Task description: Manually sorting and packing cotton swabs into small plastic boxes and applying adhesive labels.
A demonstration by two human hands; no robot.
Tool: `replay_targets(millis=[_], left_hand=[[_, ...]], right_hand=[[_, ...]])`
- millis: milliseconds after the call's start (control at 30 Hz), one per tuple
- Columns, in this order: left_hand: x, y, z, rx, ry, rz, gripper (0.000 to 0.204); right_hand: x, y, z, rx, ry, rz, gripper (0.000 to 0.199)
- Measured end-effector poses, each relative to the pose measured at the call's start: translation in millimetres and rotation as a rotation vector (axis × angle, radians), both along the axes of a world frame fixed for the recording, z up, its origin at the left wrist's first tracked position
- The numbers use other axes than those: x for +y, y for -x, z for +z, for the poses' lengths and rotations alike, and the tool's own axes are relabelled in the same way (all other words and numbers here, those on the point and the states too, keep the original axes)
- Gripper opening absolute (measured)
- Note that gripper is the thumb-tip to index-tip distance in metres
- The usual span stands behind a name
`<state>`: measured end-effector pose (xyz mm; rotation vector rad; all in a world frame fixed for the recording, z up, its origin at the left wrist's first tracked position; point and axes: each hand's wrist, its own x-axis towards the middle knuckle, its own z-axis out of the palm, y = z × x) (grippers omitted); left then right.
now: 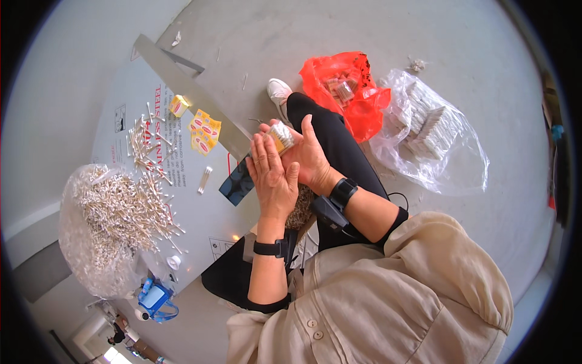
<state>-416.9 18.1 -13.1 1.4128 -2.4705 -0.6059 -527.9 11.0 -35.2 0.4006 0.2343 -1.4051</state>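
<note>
Between both hands [288, 164], clear swab packet [282, 136]

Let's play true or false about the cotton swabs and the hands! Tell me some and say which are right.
1. Both hands, left hand and right hand, hold a small bundle of cotton swabs. True.
2. The plastic bag on the floor beside the leg is blue. False: it is red.
3. A big pile of loose cotton swabs lies to the person's left. True.
4. The small yellow boxes sit inside the clear bag. False: they lie on the grey board.
</note>
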Motion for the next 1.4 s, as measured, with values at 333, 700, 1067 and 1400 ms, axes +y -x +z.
replay_targets(millis=[333, 700, 1067, 1400], left_hand=[[-11.0, -0.7, 0.4, 0.023, 0.038, -0.018, 0.086], [2.9, 2.1, -13.9, 0.982, -0.278, 0.351, 0.076], [0.2, 5.6, -12.9, 0.650, -0.125, 0.268, 0.075], [7.4, 2.2, -7.3, -0.087, 0.137, 0.078, 0.071]], right_hand=[[2.1, -0.3, 1.0, 0.041, 0.130, 0.070, 0.086], [-19.8, 12.2, -5.7, 0.319, -0.030, 0.087, 0.047], [-19.9, 9.4, -4.1, 0.441, -0.030, 0.151, 0.044], [-12.2, 5.4, -4.8, 0.304, 0.071, 0.150, 0.053]])
